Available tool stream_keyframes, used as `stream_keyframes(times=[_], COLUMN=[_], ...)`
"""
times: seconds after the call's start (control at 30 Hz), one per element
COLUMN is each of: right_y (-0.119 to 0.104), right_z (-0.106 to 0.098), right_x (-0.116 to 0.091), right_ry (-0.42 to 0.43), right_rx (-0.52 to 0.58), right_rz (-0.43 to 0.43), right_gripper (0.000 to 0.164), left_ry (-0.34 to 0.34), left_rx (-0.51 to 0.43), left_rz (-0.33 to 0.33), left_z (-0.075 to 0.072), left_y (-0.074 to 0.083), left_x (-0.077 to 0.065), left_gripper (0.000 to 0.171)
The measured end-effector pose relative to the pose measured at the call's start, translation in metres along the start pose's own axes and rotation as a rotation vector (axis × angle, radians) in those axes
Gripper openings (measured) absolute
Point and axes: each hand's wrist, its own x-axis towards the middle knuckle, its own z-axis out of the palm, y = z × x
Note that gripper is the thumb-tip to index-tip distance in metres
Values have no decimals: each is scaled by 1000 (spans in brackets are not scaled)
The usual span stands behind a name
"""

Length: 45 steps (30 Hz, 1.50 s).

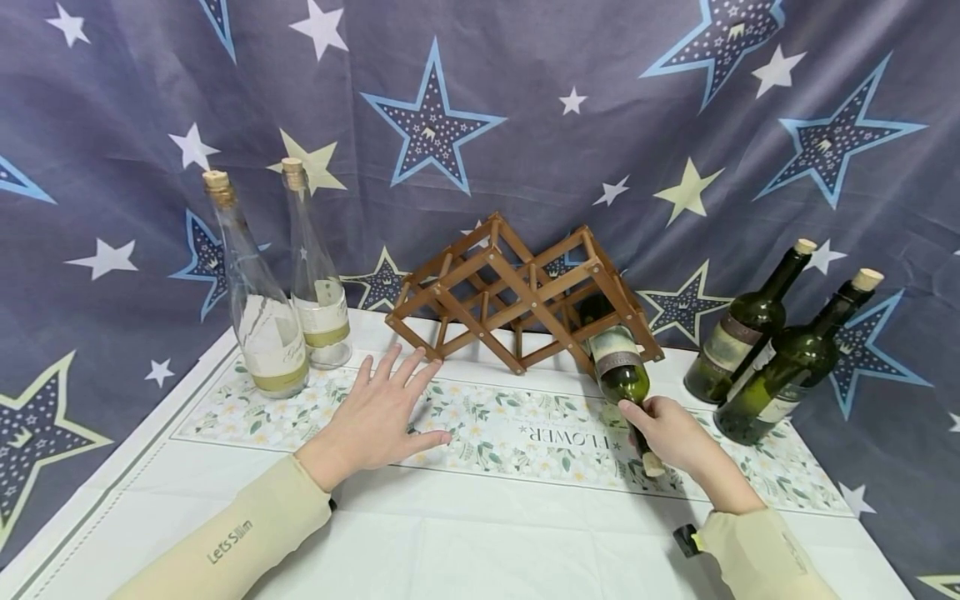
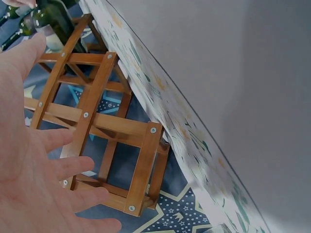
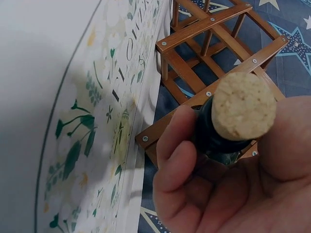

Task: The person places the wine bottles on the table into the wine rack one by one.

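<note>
My right hand (image 1: 671,433) grips a green wine bottle (image 1: 626,379) by its neck, the fingers curled round it in the right wrist view. The bottle's cork (image 3: 244,106) points toward me, and its base end lies inside the right-hand lower opening of a folding wooden wine rack (image 1: 517,292). My left hand (image 1: 378,408) is spread with straight fingers above the floral runner, in front of the rack's left end, and holds nothing. In the left wrist view its fingers (image 2: 80,167) overlap the rack's bars.
Two clear corked bottles (image 1: 270,333) (image 1: 321,312) stand at the left. Two dark green corked bottles (image 1: 738,342) (image 1: 787,375) stand close together at the right. A floral runner (image 1: 495,425) lies on the white table, with a star-patterned curtain (image 1: 525,125) behind.
</note>
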Motion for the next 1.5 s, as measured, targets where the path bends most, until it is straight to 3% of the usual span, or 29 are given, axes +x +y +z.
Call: stream_keyframes(times=[0.53,1.5], right_y=[-9,-17], right_z=[-3,-4], right_x=[13,35], right_ry=[16,38], right_rx=[-52,-12], right_rz=[20,33], right_gripper=[56,51], left_ry=[29,57], left_rx=[2,6], left_rz=[8,21], left_z=[0,-2], left_y=[-2,-2], left_x=[0,0], left_gripper=[106,105])
